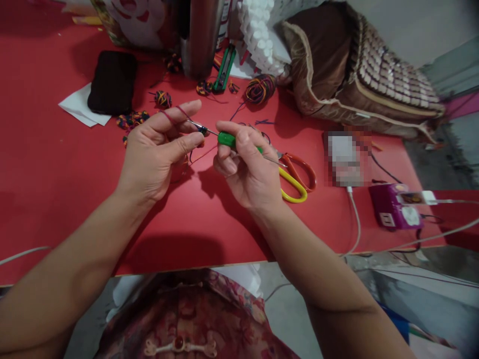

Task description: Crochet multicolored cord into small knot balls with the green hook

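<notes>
Between the thumb and fingers of my left hand (157,144) is a small dark crochet piece (202,130), pinched near the fingertips and partly hidden by them. Yarn (170,117) loops over that hand's raised index finger. My right hand (250,164) grips a crochet hook by its green handle (226,139); the thin metal shaft reaches left into the crochet piece. Just behind the hands, a multicoloured ball of yarn (260,89) rests on the red table (187,214). Scissors (299,174) with one orange and one yellow handle lie beside my right hand, their blades mostly hidden.
Small multicoloured crochet pieces (132,119) lie left of my hands, near a black case (113,82) on white paper. Behind stand a metal cylinder (202,40) and a green box cutter (224,69). At right are a brown cushion (359,75), a blurred phone-like object (346,159) and a purple power socket (392,207) with cables.
</notes>
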### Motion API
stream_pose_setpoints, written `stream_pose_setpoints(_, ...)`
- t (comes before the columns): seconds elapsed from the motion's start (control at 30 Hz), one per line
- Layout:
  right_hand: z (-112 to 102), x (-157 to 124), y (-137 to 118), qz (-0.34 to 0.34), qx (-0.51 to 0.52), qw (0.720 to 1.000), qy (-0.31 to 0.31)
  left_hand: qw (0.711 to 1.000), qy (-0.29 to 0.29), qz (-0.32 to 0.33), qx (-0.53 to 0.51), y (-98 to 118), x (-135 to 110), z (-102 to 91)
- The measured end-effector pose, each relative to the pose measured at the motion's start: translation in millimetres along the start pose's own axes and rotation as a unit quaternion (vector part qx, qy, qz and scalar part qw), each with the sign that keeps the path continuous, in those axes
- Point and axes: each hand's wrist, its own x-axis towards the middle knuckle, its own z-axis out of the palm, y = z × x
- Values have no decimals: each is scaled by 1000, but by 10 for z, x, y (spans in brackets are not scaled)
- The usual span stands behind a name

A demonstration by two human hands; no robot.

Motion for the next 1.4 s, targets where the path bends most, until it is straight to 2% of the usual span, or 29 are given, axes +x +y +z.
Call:
stream_pose_setpoints(0.13,-18,-34,39,-22,-52,998,-5,999,-30,-14,25,-5,17,-54)
stream_pose_setpoints(0.2,-27,-55,50,-49,-87,995,-12,997,-37,-46,55,10,2,-72)
stream_pose_setpoints(0.3,-37,-82,47,-119,-163,979,-30,992,-15,-102,69,32,-49,-38)
stream_pose_setpoints(0.37,-37,-101,37,-183,-234,954,-34,992,5,-116,43,38,-90,28)
stream_pose_setpoints(0.5,-34,-154,40,-282,-381,880,-37,990,41,-127,-37,51,-135,162)
stream_pose_setpoints(0.6,-51,-189,77,-297,-412,861,-28,984,36,-155,-79,79,-96,148)
stream_pose_setpoints(0.67,-70,-189,99,-264,-397,879,-18,979,4,-183,-84,110,-38,71)
stream_pose_setpoints(0.7,-78,-178,102,-236,-367,900,-18,978,-11,-190,-83,130,-6,22)
stream_pose_setpoints(0.8,-80,-100,61,-110,-186,975,-47,969,-67,-232,-48,197,74,-109)
stream_pose_setpoints(0.87,-70,-34,3,-28,-85,994,-67,968,-93,-234,-12,239,92,-147)
stream_pose_setpoints(0.93,-73,21,-55,30,-58,996,-53,966,-126,-226,30,269,81,-141)
stream_pose_setpoints(1.07,-148,85,-104,60,-91,993,-48,960,-171,-208,79,279,25,-89)
stream_pose_setpoints(1.27,-252,170,-102,41,-112,993,-23,967,-157,-152,127,257,14,-124)
stream_pose_setpoints(1.4,-255,200,-129,43,-112,993,-15,969,-147,-149,131,281,9,-111)
